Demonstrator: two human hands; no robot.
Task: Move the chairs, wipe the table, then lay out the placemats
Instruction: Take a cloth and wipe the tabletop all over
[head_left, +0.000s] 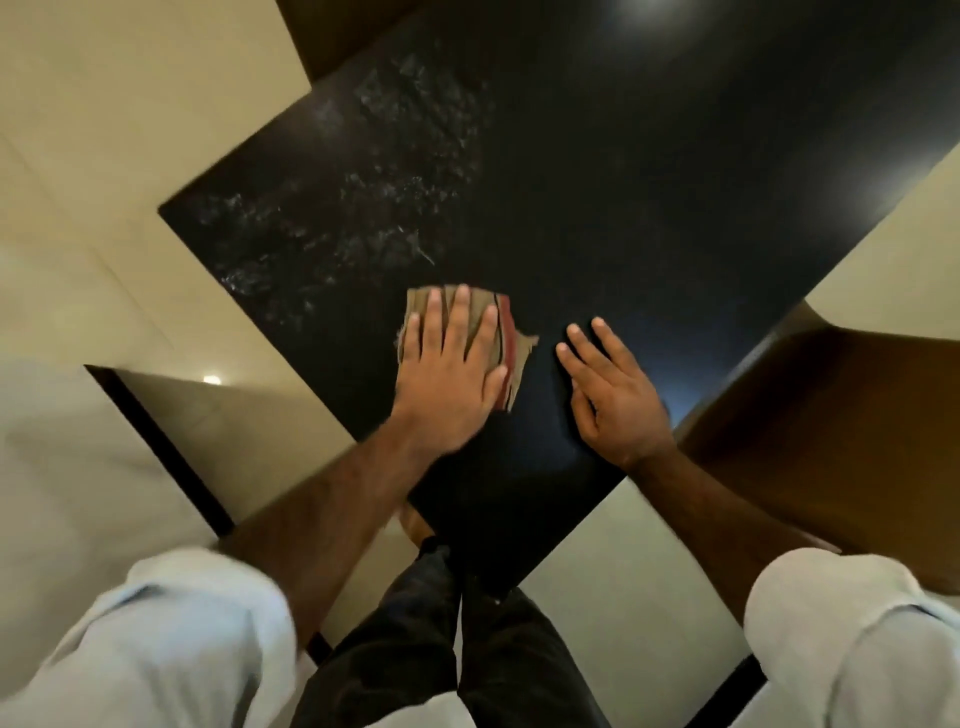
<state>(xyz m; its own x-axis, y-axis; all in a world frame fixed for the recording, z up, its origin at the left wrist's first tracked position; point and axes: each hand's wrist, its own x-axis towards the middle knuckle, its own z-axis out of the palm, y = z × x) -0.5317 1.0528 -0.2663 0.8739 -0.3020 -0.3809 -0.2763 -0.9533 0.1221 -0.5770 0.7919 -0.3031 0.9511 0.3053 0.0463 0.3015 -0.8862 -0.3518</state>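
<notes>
1. Left hand (447, 384) lies flat, fingers straight, pressing a folded tan cloth with a red stripe (511, 338) onto the glossy black table (623, 182), near its close corner
2. Right hand (613, 395) rests flat, fingers extended, on the tabletop just right of the cloth
3. Pale wipe streaks (363, 208) show far left; a brown chair (831, 415) stands right

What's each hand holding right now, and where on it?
Nothing is gripped. The left hand presses flat on top of the cloth, fingers straight, pinning it to the table. The right hand rests open on the table beside it.
</notes>
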